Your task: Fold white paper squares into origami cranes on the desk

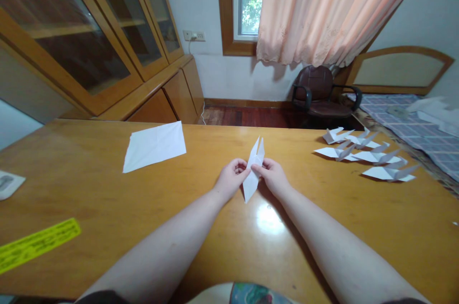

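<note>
A white folded paper (253,180) is held up just above the tabletop, between both hands. It is long and narrow, with two thin points side by side at its far end and a single point toward me. My left hand (232,176) pinches its left edge, the thumb lying on the front face. On the opposite edge, my right hand (273,173) pinches with its thumb near the middle of the paper. The fingertips behind the paper are partly hidden.
Several folded paper cranes (389,171) stand at the right of the wooden table (201,246). A creased white sheet (156,146) lies back left, with a yellow printed strip (39,244) nearer me. Beyond the table are a brown armchair (317,89) and a glass-doored cabinet (143,72).
</note>
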Tool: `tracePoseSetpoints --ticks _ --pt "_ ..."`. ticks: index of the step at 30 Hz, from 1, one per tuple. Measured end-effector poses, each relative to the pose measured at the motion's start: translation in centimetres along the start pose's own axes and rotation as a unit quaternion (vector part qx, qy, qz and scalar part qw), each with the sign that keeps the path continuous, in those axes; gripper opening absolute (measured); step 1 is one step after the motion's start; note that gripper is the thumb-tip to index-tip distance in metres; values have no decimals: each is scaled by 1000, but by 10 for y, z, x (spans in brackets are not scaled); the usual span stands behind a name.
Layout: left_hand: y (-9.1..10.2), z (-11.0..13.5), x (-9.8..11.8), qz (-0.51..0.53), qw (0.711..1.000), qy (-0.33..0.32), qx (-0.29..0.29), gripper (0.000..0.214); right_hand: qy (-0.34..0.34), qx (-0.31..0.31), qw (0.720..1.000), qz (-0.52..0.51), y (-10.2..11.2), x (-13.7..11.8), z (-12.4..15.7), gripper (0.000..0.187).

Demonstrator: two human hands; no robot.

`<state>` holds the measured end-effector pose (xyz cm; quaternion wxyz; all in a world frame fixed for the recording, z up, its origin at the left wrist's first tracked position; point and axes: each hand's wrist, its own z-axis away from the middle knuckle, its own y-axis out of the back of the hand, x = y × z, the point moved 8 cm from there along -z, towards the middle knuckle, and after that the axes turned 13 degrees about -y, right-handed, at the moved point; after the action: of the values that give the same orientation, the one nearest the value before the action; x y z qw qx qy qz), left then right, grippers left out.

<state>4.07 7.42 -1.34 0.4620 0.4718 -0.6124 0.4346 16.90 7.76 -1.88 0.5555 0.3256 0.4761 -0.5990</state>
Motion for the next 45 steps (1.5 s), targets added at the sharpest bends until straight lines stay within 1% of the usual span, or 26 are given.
tracePoseSetpoints --ticks 2,3,4,6,8,11,13,16,18,20,22,24,26,29,32,37,40,45 --pt "4 0 -2 23 999 3 30 32 -5 -3 1000 5 0 2 0 31" --pt "4 -1 -4 35 999 8 36 35 -9 -7 1000 9 -1 3 0 32" --pt "4 -1 -6 44 998 12 34 37 -15 -12 1000 13 -2 4 0 33" --pt "3 -2 -9 43 999 16 13 34 -27 -26 999 25 -5 6 0 36" --pt "3 -2 -7 15 1000 10 -4 27 -36 -38 998 37 -7 8 1 37" --pt "4 -2 -4 -21 1000 8 -13 24 -33 -47 997 48 -8 8 1 37" --pt "3 -1 -2 -24 999 11 -18 24 -29 -45 997 51 -7 8 1 37" --pt "2 -1 -1 -30 999 13 -25 24 -25 -42 997 55 -5 8 0 42" --pt "2 -2 -2 -19 1000 14 -17 24 -27 -46 997 50 -4 8 0 44" --pt "2 -2 -5 8 1000 18 -2 28 -32 -46 997 48 -4 8 -1 45" --pt "3 -2 -8 32 999 23 10 36 -30 -30 997 66 -1 7 -2 45" --pt "4 -3 -8 32 999 16 13 35 -22 -7 995 94 3 6 -3 45" --pt "4 -3 -5 9 1000 -3 4 26 -16 10 994 105 6 5 -4 45" --pt "1 -2 2 -29 999 -29 -31 13 -23 18 996 86 8 5 -4 44" --pt "-2 1 6 -46 996 -33 -65 18 -38 21 997 56 9 6 -3 45" --pt "-5 2 9 -87 991 -46 -94 33 -48 14 998 29 11 7 -4 43" --pt "-5 2 8 -89 990 -48 -98 33 -52 11 998 24 12 8 -4 42" --pt "-6 2 5 -58 993 -33 -97 34 -55 10 998 25 11 8 -4 43"
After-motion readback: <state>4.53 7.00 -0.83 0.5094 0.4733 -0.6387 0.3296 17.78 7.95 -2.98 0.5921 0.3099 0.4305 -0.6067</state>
